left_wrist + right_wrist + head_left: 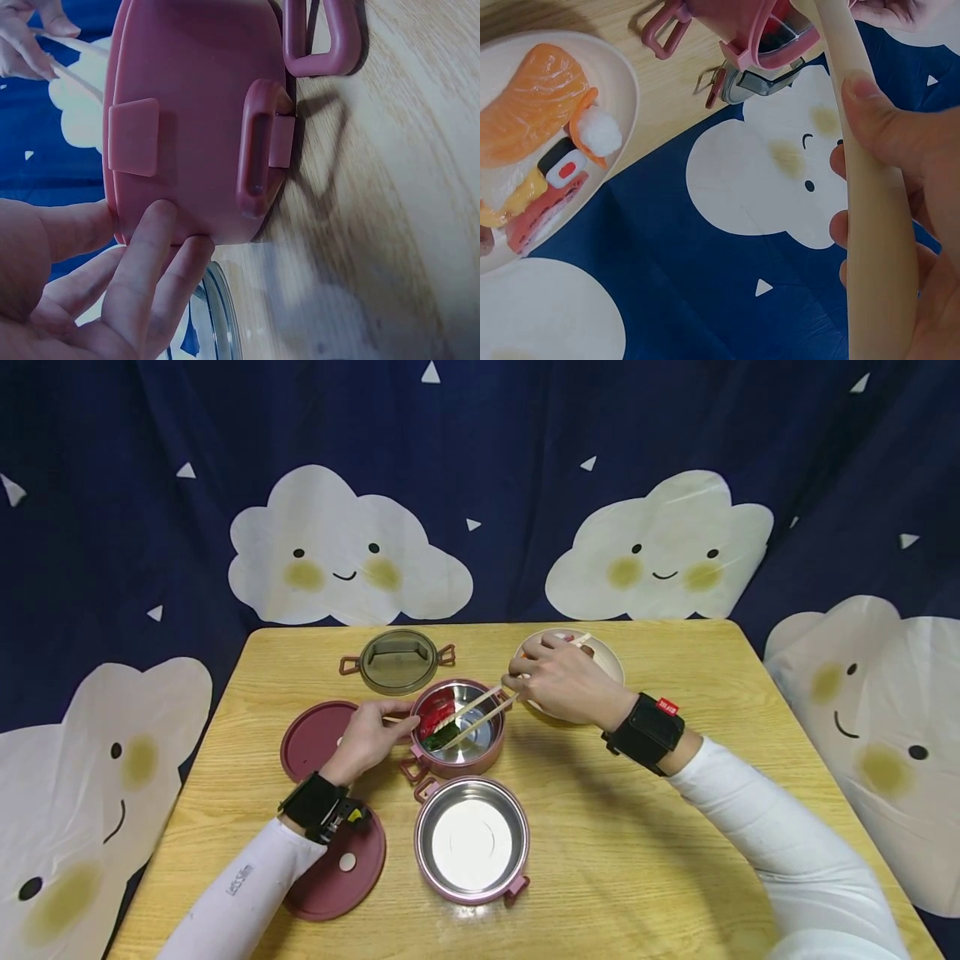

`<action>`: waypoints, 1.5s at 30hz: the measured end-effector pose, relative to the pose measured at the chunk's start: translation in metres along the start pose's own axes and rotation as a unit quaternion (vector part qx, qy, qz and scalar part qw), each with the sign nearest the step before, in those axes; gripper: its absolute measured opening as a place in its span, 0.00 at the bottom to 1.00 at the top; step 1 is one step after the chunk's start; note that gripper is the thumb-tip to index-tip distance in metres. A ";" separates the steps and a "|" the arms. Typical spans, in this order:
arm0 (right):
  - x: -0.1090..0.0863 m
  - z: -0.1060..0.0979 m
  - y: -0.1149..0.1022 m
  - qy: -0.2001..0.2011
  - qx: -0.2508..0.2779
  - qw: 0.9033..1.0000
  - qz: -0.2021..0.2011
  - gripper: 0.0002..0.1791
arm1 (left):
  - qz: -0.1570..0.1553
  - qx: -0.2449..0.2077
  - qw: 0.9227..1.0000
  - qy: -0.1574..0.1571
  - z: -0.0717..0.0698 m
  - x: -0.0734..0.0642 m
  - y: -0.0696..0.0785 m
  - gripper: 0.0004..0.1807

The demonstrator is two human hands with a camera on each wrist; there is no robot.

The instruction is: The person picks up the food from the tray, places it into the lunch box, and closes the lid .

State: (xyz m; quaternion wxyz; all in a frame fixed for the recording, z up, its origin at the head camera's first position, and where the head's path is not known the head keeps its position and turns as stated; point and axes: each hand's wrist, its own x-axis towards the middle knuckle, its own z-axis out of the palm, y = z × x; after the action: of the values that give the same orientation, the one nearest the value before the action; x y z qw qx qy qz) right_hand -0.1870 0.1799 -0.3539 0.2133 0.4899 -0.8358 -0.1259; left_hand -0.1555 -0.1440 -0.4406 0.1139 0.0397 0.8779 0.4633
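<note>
My left hand (369, 739) holds the side of a dusky-pink pot (202, 127), thumb at the rim and fingertips against the outer wall. Inside the steel-lined pot lie a shiny red piece (441, 713) and a dark green piece (441, 737). From the right, my right hand (562, 681) grips pale wooden tongs (877, 247), thumb on one side and fingers on the other. The two arms of the tongs slant down into the pot, their tips at the green piece. Below this pot stands a second pink pot (472, 781) with a bare steel inside.
A cream plate (626, 82) of toy sushi sits under and behind my right hand. At the back lies a see-through lid (397, 664) with pink handles. Two round maroon lids, one upper (307, 739) and one lower (337, 885), lie at left, partly beneath my left arm.
</note>
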 end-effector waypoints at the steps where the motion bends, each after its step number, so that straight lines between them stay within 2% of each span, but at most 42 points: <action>1: 0.000 0.000 0.000 -0.001 0.001 1.000 0.000 0.10 | 0.000 -0.001 1.000 -0.001 0.000 0.000 0.000 0.21; 7: -0.004 -0.006 0.005 -0.011 -0.010 1.000 0.003 0.19 | 0.002 0.002 1.000 -0.003 -0.001 -0.001 -0.001 0.21; 10: -0.008 -0.012 0.011 -0.010 0.001 1.000 0.015 0.22 | 0.005 0.008 1.000 -0.001 -0.001 -0.001 -0.002 0.21; 15: -0.016 -0.022 0.023 0.002 0.010 1.000 0.025 0.21 | 0.004 0.007 1.000 -0.001 0.000 0.000 -0.001 0.21; 21: -0.031 -0.036 0.037 0.014 -0.006 0.999 0.038 0.20 | 0.000 0.005 1.000 0.000 0.000 0.000 -0.001 0.21; 28: -0.049 -0.049 0.053 0.032 0.008 0.998 0.055 0.18 | 0.002 0.005 1.000 0.001 0.000 0.000 -0.001 0.21; 45: -0.079 -0.069 0.082 -0.032 0.001 0.996 0.080 0.19 | 0.006 0.007 1.000 0.005 0.000 0.000 -0.001 0.20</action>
State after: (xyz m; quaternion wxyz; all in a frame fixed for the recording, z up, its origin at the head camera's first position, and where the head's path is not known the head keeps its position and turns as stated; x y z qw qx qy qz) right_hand -0.1827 0.2887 -0.2775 0.1954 0.4171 -0.8790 -0.1232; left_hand -0.1555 -0.1440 -0.4414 0.1065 0.0439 0.8816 0.4578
